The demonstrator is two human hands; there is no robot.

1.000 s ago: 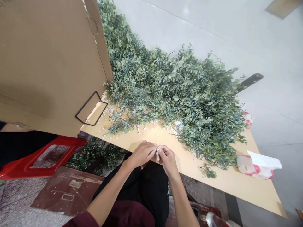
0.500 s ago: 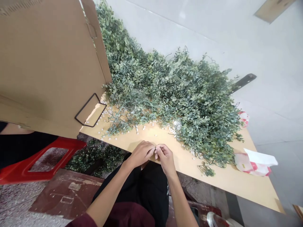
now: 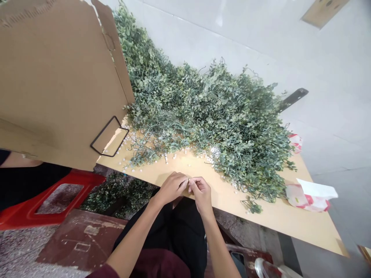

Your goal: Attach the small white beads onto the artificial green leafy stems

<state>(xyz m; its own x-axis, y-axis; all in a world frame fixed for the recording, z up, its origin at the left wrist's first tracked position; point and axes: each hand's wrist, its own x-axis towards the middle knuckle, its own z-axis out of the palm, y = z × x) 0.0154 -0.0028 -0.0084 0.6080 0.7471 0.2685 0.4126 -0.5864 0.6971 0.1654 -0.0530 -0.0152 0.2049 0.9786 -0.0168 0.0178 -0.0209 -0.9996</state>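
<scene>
My left hand and my right hand meet at the near edge of the wooden table, fingertips pinched close together. Between them is something tiny, too small to name. Beyond the hands spreads a big heap of artificial green leafy sprigs. Small white beads lie scattered along the heap's near side, with several more toward the left. A loose leafy sprig rests apart, to the right of my right hand.
A tall cardboard sheet stands at left, a black wire frame at its lower corner. A tissue pack lies at right. More greenery sits below the table beside a red plastic stool. Another person's dark clothing shows at left.
The view has shifted slightly. Both hands keep the same pinched pose at the table edge, with only slight finger movement.
</scene>
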